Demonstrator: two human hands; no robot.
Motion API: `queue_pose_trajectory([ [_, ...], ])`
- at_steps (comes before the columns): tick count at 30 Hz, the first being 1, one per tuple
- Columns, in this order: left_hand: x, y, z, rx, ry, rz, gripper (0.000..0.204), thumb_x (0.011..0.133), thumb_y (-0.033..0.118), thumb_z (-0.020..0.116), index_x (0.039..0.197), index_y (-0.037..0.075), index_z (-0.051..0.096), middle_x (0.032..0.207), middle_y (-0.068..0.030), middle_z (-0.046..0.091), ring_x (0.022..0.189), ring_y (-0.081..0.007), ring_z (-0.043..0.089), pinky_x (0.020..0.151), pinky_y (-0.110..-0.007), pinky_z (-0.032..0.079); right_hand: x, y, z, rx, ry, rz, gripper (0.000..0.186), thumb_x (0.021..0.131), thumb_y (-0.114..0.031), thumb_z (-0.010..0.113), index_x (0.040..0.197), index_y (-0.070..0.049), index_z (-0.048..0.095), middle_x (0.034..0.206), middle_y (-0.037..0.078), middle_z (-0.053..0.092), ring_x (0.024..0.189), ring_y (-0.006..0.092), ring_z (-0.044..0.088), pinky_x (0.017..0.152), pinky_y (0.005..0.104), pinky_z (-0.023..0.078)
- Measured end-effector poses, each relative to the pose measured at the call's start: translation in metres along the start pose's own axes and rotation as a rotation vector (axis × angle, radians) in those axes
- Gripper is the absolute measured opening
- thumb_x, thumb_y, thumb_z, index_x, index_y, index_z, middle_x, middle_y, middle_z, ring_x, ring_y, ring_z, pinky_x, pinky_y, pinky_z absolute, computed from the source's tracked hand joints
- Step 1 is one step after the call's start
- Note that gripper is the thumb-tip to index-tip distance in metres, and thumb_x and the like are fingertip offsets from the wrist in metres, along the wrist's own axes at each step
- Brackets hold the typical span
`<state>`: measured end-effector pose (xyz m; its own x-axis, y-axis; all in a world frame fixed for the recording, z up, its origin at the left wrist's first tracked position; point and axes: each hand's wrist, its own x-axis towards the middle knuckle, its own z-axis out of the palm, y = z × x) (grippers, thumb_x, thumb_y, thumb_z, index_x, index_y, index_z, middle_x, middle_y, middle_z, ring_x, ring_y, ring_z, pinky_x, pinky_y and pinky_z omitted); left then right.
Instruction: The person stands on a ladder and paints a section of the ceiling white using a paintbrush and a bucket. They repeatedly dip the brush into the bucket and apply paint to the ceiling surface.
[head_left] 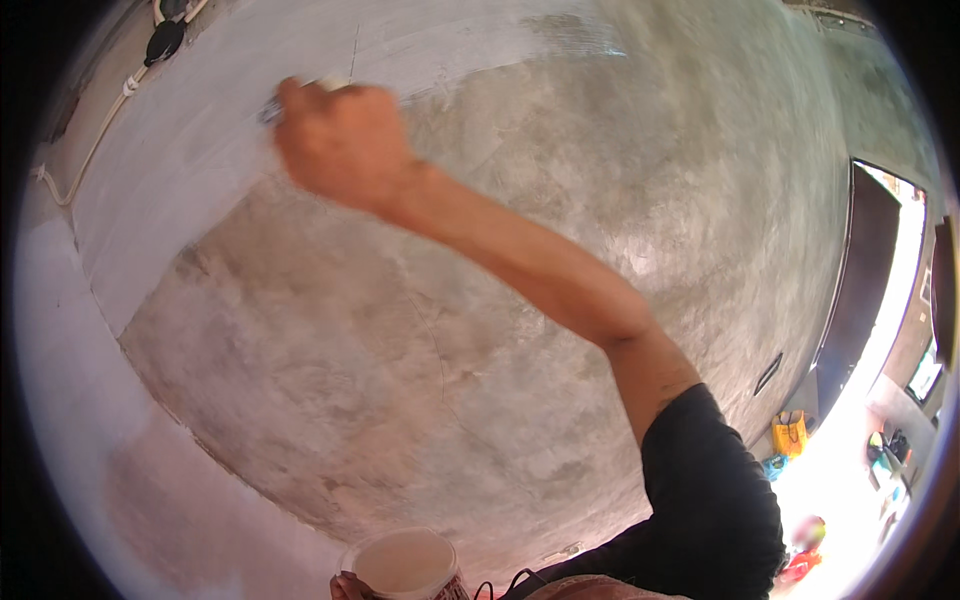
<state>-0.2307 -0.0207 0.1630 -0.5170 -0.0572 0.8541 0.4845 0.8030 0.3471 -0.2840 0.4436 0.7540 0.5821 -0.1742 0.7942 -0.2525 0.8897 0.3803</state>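
My right hand (345, 140) is raised at the upper left, closed and close to the wall. It grips what looks like a paintbrush (270, 110), mostly hidden by the fist and slightly blurred. Around the hand, pale white paint (230, 130) covers the upper band of the wall, with its streaky edge against bare grey plaster (400, 330). At the bottom edge, fingers of my left hand (347, 588) wrap the left side of a round tub (450, 582). Something pale fills the tub; most of this hand is out of the picture.
A white cable (95, 150) runs to a black round fitting (165, 42) at the top left. An adjoining wall (60, 330) meets this one at the left. Far right are a bright doorway (905, 270), a yellow bag (789, 433) and a small person in red (800, 565).
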Motion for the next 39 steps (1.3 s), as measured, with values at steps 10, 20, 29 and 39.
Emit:
queue_pose_trajectory([
  [10, -0.010, -0.017, 0.030, 0.252, 0.348, 0.305, 0.042, 0.088, 0.034, 0.057, 0.091, -0.008, 0.060, 0.086, -0.0227, 0.063, 0.075, -0.0347, 0.063, 0.066, -0.045, 0.055, 0.012, 0.097, -0.041, 0.242, -0.014, 0.432, 0.025, 0.082, -0.021, 0.060, 0.070, 0.001, 0.063, 0.059, 0.014, 0.063, 0.051, 0.0266, 0.062, 0.050, 0.0377, 0.049],
  [20, 0.073, 0.114, 0.002, -0.438, 0.293, -0.358, 0.029, 0.089, 0.026, 0.056, 0.079, -0.001, 0.052, 0.072, -0.0115, 0.052, 0.064, -0.0226, 0.050, 0.058, -0.036, 0.042, 0.012, 0.281, -0.240, -0.448, 0.074, 0.394, 0.032, 0.079, -0.027, 0.062, 0.067, 0.003, 0.063, 0.057, 0.014, 0.062, 0.050, 0.0248, 0.062, 0.049, 0.0364, 0.049],
  [29, 0.098, 0.178, -0.016, -0.867, 0.292, -0.526, 0.028, 0.089, 0.019, 0.055, 0.067, 0.005, 0.046, 0.060, -0.0015, 0.042, 0.055, -0.0117, 0.038, 0.050, -0.028, 0.030, 0.001, 0.174, -0.116, -0.658, -0.054, 0.067, 0.019, 0.079, -0.026, 0.063, 0.074, -0.008, 0.063, 0.056, 0.011, 0.061, 0.048, 0.0305, 0.059, 0.045, 0.0398, 0.047],
  [39, 0.071, 0.190, -0.026, -0.949, 0.397, -0.557, 0.027, 0.089, 0.016, 0.057, 0.067, 0.001, 0.050, 0.048, 0.0037, 0.036, 0.049, -0.0051, 0.030, 0.057, -0.022, 0.035, 0.019, -0.090, 0.062, 0.026, -0.037, -0.003, 0.013, 0.071, -0.009, 0.058, 0.065, -0.005, 0.048, 0.049, 0.007, 0.050, 0.038, 0.0244, 0.050, 0.037, 0.0336, 0.039],
])
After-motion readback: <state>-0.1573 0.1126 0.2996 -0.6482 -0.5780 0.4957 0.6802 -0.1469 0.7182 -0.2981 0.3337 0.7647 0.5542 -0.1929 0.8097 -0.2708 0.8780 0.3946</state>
